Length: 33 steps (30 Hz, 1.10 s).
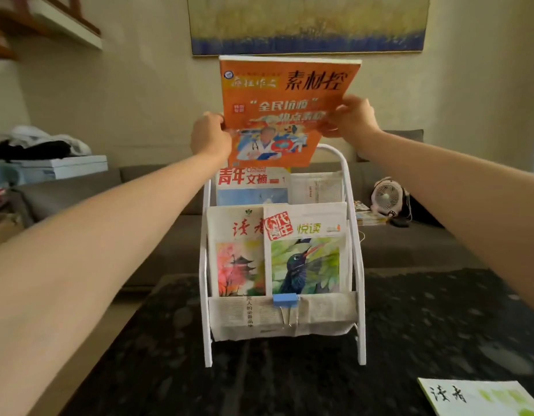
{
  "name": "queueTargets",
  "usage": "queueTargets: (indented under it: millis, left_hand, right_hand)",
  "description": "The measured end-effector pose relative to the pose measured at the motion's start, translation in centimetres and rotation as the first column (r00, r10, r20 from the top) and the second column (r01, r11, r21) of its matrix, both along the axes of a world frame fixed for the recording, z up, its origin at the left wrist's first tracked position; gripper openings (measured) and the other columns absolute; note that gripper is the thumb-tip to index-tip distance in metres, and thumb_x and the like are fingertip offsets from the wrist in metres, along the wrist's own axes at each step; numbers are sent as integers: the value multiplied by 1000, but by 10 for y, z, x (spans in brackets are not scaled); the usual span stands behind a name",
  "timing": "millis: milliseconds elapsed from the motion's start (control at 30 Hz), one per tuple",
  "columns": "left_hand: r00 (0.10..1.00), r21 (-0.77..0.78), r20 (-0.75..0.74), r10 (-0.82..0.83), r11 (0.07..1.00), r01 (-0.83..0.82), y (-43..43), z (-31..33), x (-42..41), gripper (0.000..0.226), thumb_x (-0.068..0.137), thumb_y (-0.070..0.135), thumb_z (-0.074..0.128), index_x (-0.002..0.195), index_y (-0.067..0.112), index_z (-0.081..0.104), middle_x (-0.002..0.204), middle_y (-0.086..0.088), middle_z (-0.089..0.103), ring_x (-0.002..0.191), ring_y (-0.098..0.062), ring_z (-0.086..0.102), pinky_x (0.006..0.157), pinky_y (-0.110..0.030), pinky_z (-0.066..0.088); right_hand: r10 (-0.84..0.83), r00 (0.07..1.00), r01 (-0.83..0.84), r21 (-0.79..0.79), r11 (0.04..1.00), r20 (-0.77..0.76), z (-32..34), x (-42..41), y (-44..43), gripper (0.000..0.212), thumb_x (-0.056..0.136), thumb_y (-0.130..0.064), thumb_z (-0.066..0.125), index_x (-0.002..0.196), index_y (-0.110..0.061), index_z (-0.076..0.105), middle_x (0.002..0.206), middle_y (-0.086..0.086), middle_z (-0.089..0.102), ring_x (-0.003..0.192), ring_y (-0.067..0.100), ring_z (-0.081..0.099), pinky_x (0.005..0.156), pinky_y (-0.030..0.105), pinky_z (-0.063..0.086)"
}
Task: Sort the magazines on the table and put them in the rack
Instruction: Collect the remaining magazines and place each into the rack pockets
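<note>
- Holding an orange magazine point(285, 106) upright in the air, the person has it just above the top of the white rack point(203, 265); the cover faces them.
- The left hand point(210, 135) has its fingers curled round the magazine's left edge; the right hand point(352, 118) pinches the right edge, thumb on the cover.
- The rack stands on a dark marbled table point(424, 325); a blue binder clip point(285, 299) is clamped on its front pocket.
- In the lower tier a pagoda-cover magazine point(238, 253) sits beside a bird-cover magazine point(306, 259); in the upper tier is a red-titled magazine point(250, 186).
- A green-and-white magazine point(475, 397) lies flat at the table's near right corner, well apart from the rack.
- Behind, a small fan point(387, 196) rests on a grey sofa point(110, 235).
</note>
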<state>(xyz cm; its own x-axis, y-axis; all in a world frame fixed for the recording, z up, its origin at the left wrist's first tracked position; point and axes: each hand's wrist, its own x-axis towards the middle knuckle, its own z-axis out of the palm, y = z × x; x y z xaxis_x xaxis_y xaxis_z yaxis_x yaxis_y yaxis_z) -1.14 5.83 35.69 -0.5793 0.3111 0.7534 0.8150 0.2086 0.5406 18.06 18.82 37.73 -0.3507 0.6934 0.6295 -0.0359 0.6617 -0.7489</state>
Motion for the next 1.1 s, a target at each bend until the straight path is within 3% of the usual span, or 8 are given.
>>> queueTargets:
  millis: [233,367,467,533,667,800,1000,1100]
  left_hand:
    - [979,4,161,-123,992,124,26,-31,-31,17,91,22,59,102,9,65,100,-14,72,88,-31,70,82,-44,57]
    - [965,-45,221,-139,987,153,42,-53,-39,23,94,27,54,105,9,65,100,-15,72,90,-31,70,84,-43,57]
    - [941,-81,303,-148,980,181,50,-64,-44,34,98,34,45,108,6,64,76,-11,70,75,-27,69,84,-40,57]
    - [933,-129,334,-133,974,185,53,-71,-48,37,99,34,42,110,5,62,75,-12,70,69,-25,68,84,-39,57]
    - [973,-273,230,-22,958,86,59,-90,-56,33,96,38,48,102,10,66,97,-13,72,87,-29,69,85,-39,56]
    - [991,-399,74,112,914,-74,60,-105,-62,30,89,39,60,99,11,68,107,-9,69,99,-30,65,86,-39,54]
    - [990,-408,38,137,906,-109,68,-114,-58,30,89,37,60,101,10,67,106,-8,69,99,-28,65,86,-40,52]
    - [991,-414,52,126,905,-94,69,-114,-53,29,92,35,56,107,11,62,109,-9,67,101,-29,63,89,-43,52]
  right_hand:
    - [2,995,6,-82,997,97,-29,-28,21,33,96,-19,53,128,-11,54,110,8,66,80,22,68,67,28,60]
    - [-15,988,31,-104,994,156,-47,-39,33,35,98,-25,48,130,-11,52,117,11,65,92,28,69,82,37,58]
    - [-54,971,79,-98,992,235,-61,-47,42,38,100,-34,42,129,-13,53,117,12,67,92,28,70,84,40,58]
    - [-65,967,93,-101,991,247,-70,-52,46,38,100,-34,41,131,-14,51,118,12,66,87,26,70,80,40,59]
    - [-90,939,128,-96,987,331,-87,-59,51,39,100,-33,40,128,-8,54,117,12,66,66,17,65,60,23,56]
    - [-134,911,168,-55,984,391,-100,-62,55,39,99,-30,44,127,-5,56,121,15,63,97,31,67,79,33,55]
    - [-238,845,241,57,969,479,-113,-65,62,33,99,-25,45,124,-8,57,115,13,64,97,26,63,77,31,48]
    - [-290,820,292,75,954,494,-113,-64,63,39,97,-28,48,128,-4,50,114,14,63,89,24,59,72,32,47]
